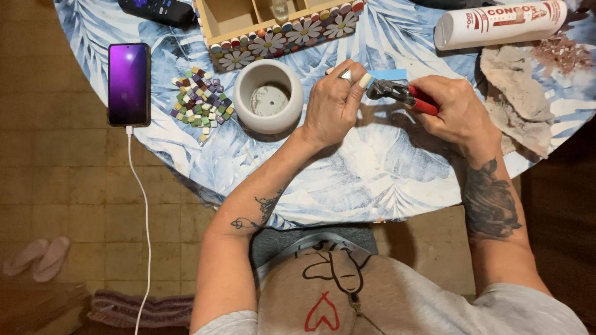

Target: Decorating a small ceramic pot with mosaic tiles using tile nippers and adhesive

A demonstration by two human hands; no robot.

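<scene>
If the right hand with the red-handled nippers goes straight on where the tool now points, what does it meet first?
The right hand points the nippers toward the left hand, whose fingertips hold a light blue tile at the jaws. Beyond it stands the white pot.

I'm at home, doing craft work at my round bench with its leaf-print cloth. Worn floor tiles, slippers on the left, a charging phone and a television remote at the far edge show it.
</scene>
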